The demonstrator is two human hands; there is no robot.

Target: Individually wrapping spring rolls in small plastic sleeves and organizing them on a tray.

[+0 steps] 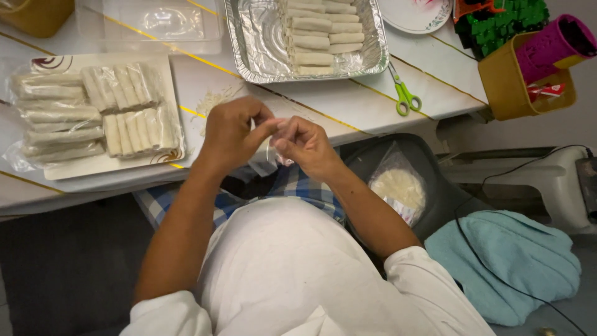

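Note:
My left hand [233, 130] and my right hand [303, 144] meet at the table's front edge, both pinching a thin clear plastic bag [272, 155] between their fingertips. To the left a white tray [81, 167] carries several clear bags packed with pale spring rolls [127, 107]. A foil pan [367, 56] beyond my hands holds a column of unwrapped rolls [317, 34].
Green-handled scissors [404, 94] lie right of the foil pan. A clear lidded container [155, 25] and a plate [416, 14] sit at the back. A bag of round wrappers [398, 186] rests on a dark chair; a teal cloth [504, 261] and black cable lie at lower right.

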